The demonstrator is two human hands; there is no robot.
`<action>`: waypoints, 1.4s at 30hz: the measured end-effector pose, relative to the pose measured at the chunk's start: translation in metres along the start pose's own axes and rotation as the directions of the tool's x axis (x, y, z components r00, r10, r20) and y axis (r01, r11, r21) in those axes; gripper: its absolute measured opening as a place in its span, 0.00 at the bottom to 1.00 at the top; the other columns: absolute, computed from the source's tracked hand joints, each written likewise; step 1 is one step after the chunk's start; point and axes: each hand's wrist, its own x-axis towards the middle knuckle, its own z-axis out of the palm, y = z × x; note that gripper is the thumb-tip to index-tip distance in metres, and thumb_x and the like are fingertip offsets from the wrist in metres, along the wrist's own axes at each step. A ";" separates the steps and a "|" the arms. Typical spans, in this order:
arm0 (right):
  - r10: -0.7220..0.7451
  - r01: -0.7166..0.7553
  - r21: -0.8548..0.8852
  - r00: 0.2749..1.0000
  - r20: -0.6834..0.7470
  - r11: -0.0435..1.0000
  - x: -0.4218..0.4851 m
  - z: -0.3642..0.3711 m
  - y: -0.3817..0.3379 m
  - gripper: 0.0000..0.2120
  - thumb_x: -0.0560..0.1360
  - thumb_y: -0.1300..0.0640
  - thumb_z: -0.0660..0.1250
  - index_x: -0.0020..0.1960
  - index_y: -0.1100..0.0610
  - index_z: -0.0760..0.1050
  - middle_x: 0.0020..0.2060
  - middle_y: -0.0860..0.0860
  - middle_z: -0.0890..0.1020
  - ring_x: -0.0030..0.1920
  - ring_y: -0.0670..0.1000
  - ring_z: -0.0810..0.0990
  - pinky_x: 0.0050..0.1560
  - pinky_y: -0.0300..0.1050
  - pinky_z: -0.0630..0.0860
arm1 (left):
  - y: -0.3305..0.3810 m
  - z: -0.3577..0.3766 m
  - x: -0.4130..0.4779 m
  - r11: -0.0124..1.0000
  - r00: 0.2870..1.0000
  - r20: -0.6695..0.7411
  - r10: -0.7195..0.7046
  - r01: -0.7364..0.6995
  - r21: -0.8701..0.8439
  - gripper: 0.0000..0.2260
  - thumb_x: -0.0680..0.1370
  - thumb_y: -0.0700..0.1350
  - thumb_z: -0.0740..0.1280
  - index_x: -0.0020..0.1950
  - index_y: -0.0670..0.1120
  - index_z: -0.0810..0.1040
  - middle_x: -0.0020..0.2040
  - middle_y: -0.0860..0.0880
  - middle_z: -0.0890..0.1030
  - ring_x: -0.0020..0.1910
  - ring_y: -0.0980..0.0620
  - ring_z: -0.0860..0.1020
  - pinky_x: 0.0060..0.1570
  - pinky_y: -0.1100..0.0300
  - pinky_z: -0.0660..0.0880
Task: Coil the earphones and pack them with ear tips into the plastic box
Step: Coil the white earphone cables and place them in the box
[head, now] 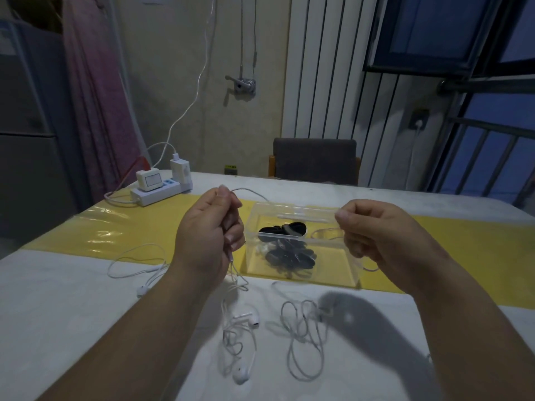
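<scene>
My left hand [210, 233] is closed around a white earphone cable [252, 192], whose loose end arcs from my fingertips toward the box. My right hand [376, 233] pinches the same cable at the box's right end. Between my hands stands the clear plastic box [341, 273], open, with black ear tips [289, 257] inside. Below my left hand the cable hangs down to white earbuds [246, 318] lying tangled on the table. Another tangled white cable [304, 337] lies to their right.
A white power strip [160, 191] with chargers sits at the table's far left, near the edge. More white cable [136, 264] loops left of my left wrist. A yellow strip [130, 227] crosses the white table. A grey chair [315, 160] stands behind the table.
</scene>
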 end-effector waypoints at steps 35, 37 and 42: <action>0.097 -0.100 0.043 0.993 0.060 0.994 0.000 0.047 0.010 0.08 0.76 0.63 0.66 0.38 0.59 0.79 0.34 0.55 0.78 0.35 0.51 0.73 0.35 0.42 0.69 | -0.001 0.002 -0.008 0.970 0.987 0.154 -0.039 0.001 0.243 0.10 0.80 0.39 0.61 0.46 0.40 0.81 0.33 0.44 0.77 0.28 0.49 0.75 0.25 0.61 0.73; 0.096 -0.097 0.059 0.995 0.026 0.993 0.001 0.049 0.011 0.08 0.76 0.61 0.67 0.39 0.58 0.80 0.32 0.51 0.78 0.35 0.50 0.73 0.34 0.42 0.69 | -0.001 0.002 -0.008 0.968 0.986 0.162 -0.041 -0.001 0.251 0.10 0.79 0.39 0.61 0.45 0.40 0.81 0.33 0.44 0.77 0.28 0.49 0.75 0.25 0.61 0.73; 0.092 -0.093 0.010 0.995 0.041 0.996 -0.001 0.055 0.013 0.07 0.77 0.64 0.66 0.41 0.58 0.79 0.34 0.54 0.82 0.34 0.49 0.76 0.33 0.40 0.71 | -0.001 0.002 -0.009 0.966 0.984 0.174 -0.044 -0.002 0.260 0.09 0.78 0.40 0.62 0.45 0.40 0.82 0.33 0.44 0.77 0.27 0.49 0.74 0.25 0.60 0.72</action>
